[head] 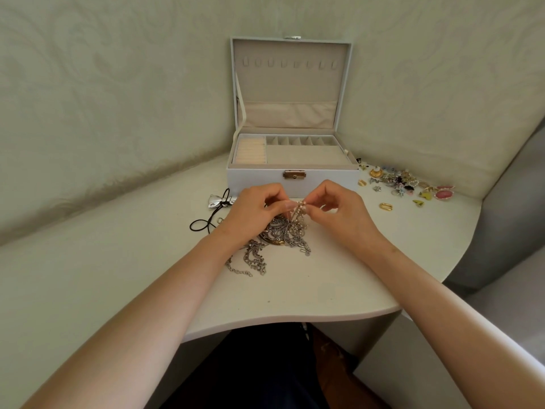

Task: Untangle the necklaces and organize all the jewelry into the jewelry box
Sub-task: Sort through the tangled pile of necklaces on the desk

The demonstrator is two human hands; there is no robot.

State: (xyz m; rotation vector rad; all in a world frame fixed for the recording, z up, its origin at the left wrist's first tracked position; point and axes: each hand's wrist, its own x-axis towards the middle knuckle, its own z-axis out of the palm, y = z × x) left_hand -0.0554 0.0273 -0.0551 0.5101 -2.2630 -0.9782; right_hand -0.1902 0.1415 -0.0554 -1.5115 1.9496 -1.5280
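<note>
Both hands work over the tangle of necklaces (283, 234), which lies on the white counter (324, 276) just in front of the open jewelry box (259, 180). The left hand (253, 208) and right hand (339, 208) each have their grip pinched on a pale beaded strand (298, 211) lifted from the heap. The chains look light, limp and quick to snag. I'd hold close to the knot with fingertips and tease gently, since thin links could kink or snap.
</note>
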